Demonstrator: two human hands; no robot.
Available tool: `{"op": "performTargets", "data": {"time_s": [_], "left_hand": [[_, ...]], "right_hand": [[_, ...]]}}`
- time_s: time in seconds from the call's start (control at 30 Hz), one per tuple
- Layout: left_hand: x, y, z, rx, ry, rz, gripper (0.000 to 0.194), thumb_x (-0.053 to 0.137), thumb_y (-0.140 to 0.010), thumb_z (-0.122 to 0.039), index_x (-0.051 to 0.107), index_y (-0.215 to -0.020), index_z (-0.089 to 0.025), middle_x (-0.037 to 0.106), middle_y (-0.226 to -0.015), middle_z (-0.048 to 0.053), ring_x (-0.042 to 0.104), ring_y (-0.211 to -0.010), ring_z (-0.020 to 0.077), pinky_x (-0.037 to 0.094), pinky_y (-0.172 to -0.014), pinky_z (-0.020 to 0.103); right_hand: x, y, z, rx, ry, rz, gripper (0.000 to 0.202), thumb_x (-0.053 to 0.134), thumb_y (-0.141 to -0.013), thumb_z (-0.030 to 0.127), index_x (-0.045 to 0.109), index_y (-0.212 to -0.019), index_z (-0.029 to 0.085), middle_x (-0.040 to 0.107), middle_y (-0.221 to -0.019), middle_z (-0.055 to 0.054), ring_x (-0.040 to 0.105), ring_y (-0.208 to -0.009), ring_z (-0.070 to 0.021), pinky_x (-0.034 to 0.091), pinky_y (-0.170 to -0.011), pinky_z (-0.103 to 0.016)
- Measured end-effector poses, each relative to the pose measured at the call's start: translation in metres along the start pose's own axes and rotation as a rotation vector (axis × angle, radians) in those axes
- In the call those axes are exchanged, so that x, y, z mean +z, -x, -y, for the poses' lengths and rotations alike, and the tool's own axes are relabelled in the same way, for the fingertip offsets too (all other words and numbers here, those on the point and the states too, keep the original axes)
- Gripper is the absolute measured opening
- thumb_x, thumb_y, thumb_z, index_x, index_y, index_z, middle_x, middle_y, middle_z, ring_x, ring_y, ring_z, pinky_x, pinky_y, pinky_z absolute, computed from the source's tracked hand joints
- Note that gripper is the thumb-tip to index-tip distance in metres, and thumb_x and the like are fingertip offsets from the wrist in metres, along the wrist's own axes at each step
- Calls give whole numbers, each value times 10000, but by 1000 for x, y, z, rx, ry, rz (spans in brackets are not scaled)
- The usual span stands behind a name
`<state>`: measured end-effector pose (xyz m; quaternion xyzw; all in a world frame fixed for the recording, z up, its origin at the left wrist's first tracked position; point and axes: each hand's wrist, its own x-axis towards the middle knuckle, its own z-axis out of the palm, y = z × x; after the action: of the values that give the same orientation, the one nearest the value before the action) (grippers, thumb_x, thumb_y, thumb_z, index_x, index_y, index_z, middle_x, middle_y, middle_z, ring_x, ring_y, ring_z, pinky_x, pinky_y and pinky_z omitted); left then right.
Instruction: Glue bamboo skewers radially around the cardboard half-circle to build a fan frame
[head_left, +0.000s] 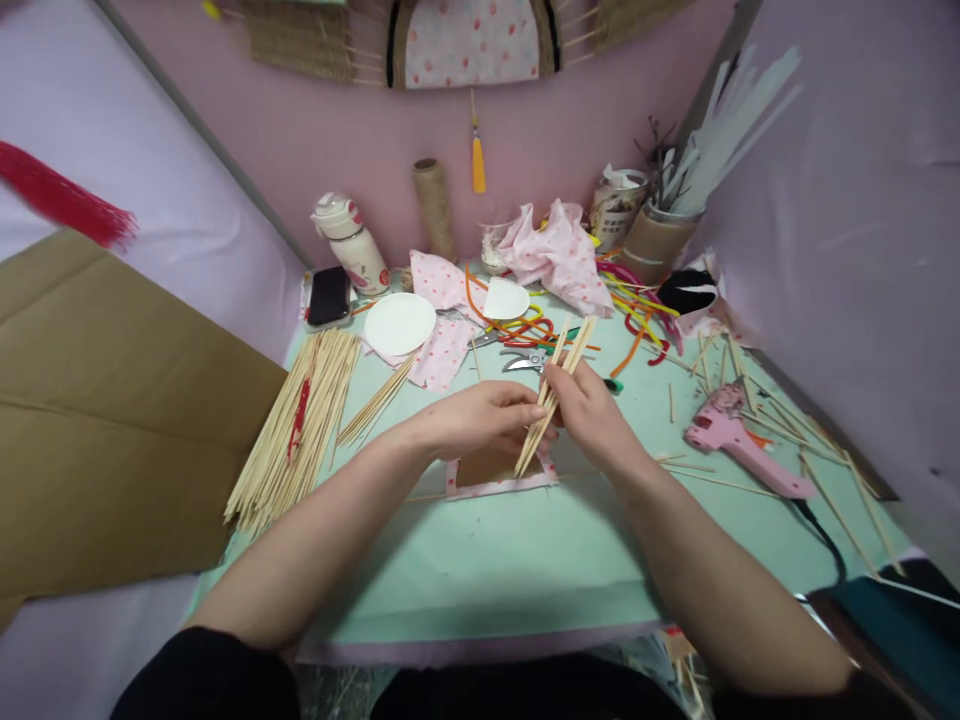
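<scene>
Tabletop (pixel 465 570): green cover, bare along near edge. Cardboard sheet (pixel 112 420), large, brown, stands at far L, its R edge by the stick pile (pixel 322 390). Pile is loose, approx. parallel, w/ red strand (pixel 300 410) lying on top.

Crumpled fabric (pixel 559 255), pink w/ dots, toward rear. Glue gun (pixel 742 450), pink, on its side at R amid scattered sticks; black cord (pixel 825 540) runs off its handle end.

Panel (pixel 480 470), brown w/ pink dotted border, flat on tabletop, centre, directly below hands in view; partly hidden.

R hand (pixel 589 405): thumb and fingers clamped on the held stick bunch (pixel 570 345), approx. mid-length. L hand (pixel 491 415): thumb and fingers at lower part of same bunch, touching; can't tell if pinching. Bunch is off the tabletop, tilted, top leaning R, lower tips over panel.

Bottle (pixel 356 250), white w/ red marks, upright, rear L; phone (pixel 330 296) just beside it, dark screen up. White disc (pixel 400 323) flat, partly on dotted cloth (pixel 450 350). Small stick group (pixel 379 400) between stick pile and L hand. Shears (pixel 525 360) just beyond hands, near coloured strips.
</scene>
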<state>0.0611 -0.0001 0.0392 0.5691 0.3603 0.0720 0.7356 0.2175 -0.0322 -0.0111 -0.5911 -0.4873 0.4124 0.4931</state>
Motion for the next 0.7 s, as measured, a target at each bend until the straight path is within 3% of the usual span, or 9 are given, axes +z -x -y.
{"op": "performTargets", "data": {"time_s": [0.13, 0.23, 0.4, 0.57, 0.7], "left_hand": [[-1, -32, -1, -124, 97, -12, 190, 800, -735, -213, 628, -729, -130, 728, -727, 58, 713, -691, 163, 586, -744, 326], [-6, -42, 5, -142, 83, -33, 189, 820, -705, -162, 639, -721, -111, 716, -684, 57, 705, -630, 157, 593, -686, 310], [-12, -42, 12, -106, 87, -91, 193, 827, -688, -137, 641, -734, -109, 701, -675, 31, 703, -646, 137, 591, -666, 264], [-7, -39, 17, -79, 78, -121, 185, 815, -685, -145, 636, -721, -110, 687, -648, 24, 694, -636, 145, 602, -666, 297], [-1, -35, 21, -41, 72, -152, 133, 752, -735, -154, 624, -719, -127, 705, -671, 34, 683, -613, 130, 575, -616, 247]], "right_hand": [[-4, -7, -8, -56, 85, -69, 193, 434, -902, 375, 451, -778, 228, 485, -672, 35, 463, -635, -148, 384, -606, -278], [-11, -9, -17, -44, 98, -28, 247, 454, -907, 433, 440, -766, 230, 486, -656, 32, 462, -621, -149, 373, -585, -279], [-31, -12, -29, 44, -31, 36, 411, 564, -825, 624, 502, -850, 218, 520, -650, 39, 425, -510, -108, 338, -480, -255], [-36, -15, -31, 87, -153, 80, 407, 704, -726, 565, 568, -806, 190, 548, -612, 39, 457, -481, -86, 372, -454, -230], [-32, -10, -25, 121, -282, 62, 353, 728, -713, 498, 567, -751, 186, 597, -672, 21, 553, -572, -98, 449, -490, -210]]}}
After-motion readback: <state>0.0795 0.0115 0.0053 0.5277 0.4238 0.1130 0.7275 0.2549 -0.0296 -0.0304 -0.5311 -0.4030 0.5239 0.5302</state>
